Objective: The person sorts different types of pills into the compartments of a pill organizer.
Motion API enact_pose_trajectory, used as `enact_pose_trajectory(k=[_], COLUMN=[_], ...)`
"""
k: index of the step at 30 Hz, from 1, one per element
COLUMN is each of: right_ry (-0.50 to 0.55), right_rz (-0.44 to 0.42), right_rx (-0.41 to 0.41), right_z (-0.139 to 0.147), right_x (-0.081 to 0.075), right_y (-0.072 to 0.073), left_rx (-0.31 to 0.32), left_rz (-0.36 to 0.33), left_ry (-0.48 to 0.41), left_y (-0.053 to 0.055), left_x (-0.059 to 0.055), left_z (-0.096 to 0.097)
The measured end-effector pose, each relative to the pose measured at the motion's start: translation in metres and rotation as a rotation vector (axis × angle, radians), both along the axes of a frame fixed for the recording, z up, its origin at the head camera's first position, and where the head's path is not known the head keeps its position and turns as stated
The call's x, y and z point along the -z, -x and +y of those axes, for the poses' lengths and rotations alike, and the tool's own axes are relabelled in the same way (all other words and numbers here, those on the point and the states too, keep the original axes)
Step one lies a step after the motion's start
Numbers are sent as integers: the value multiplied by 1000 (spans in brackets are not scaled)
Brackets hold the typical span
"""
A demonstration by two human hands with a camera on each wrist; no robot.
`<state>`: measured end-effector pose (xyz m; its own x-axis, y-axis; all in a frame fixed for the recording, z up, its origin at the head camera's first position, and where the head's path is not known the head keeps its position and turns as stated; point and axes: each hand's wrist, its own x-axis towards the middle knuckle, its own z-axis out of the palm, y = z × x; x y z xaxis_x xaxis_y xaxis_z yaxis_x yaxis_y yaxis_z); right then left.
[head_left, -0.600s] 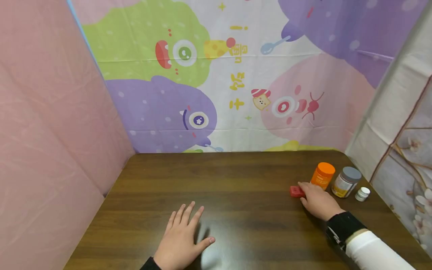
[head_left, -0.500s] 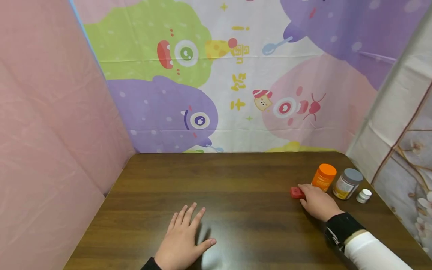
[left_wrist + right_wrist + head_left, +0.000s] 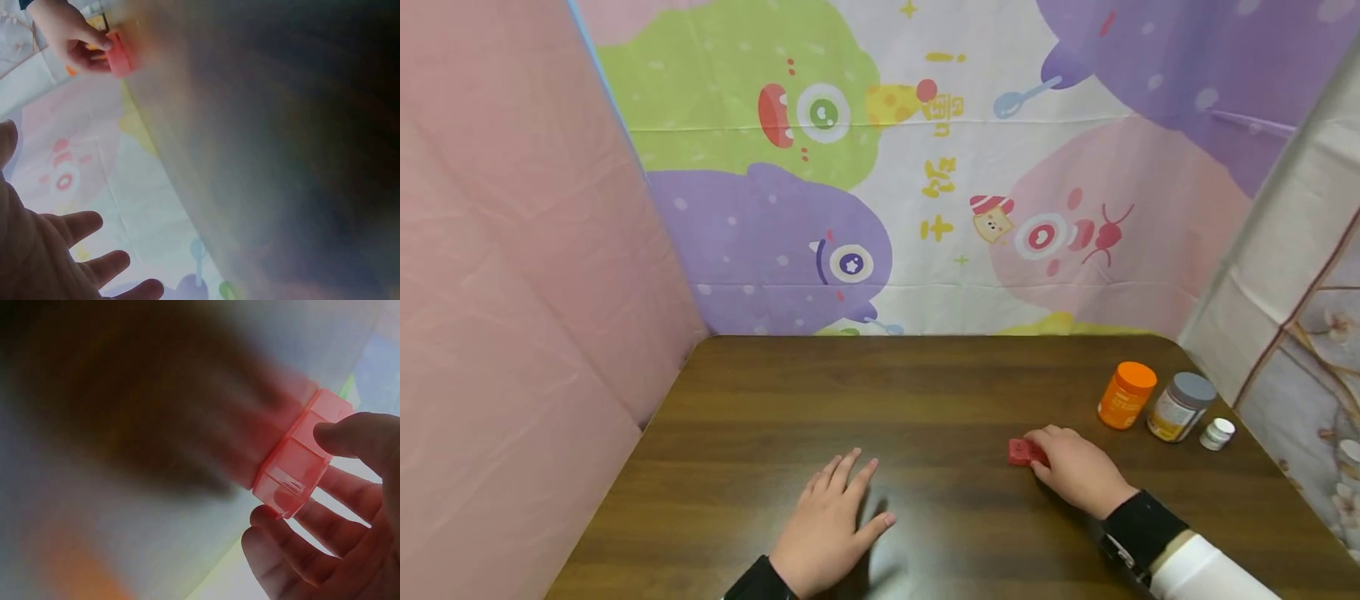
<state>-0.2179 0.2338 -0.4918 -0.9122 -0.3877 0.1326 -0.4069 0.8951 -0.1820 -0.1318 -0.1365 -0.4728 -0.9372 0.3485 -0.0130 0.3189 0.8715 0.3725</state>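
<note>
My right hand [image 3: 1081, 473] holds a small translucent red pill box [image 3: 1020, 452] low over the right side of the brown table. In the right wrist view the pill box [image 3: 292, 464] shows a row of compartments, with the thumb on one long side and fingertips along the other. It is also seen in the left wrist view, where the red pill box [image 3: 119, 55] sits in the far hand's grip. My left hand [image 3: 829, 535] hovers palm down above the table's near middle, fingers spread and straight, holding nothing.
Behind and right of the right hand stand an orange bottle [image 3: 1127, 397], a grey-lidded jar [image 3: 1181, 407] and a small white bottle [image 3: 1217, 434], close together near the right table edge. A cartoon-printed cloth [image 3: 940, 292] hangs along the table's [image 3: 850, 392] back edge, a pink cloth [image 3: 535, 292] on the left.
The right hand has carried the red pill box left and toward me, away from the bottles. The orange bottle shows in full now. The left hand shifts slightly right in view as the camera turns.
</note>
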Motion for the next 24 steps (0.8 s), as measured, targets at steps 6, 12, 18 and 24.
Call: enact_pose_trajectory(k=[6,12,18,24], right_ry=[21,25,43,71], right_rz=[-66,-87,-66,-52], right_rx=[-80,-160,-185,-198], right_z=[-44,-73,-84,-86], right_x=[-2,-4,-3,0], right_y=[-15,-28,-34,-36], left_rx=[54,138,191,222], left_rz=[-78,-54,38,111], left_ry=[88,142,154,117], left_y=[18,33,43,49], left_x=[-2,1,3,7], left_z=[21,48,72,86])
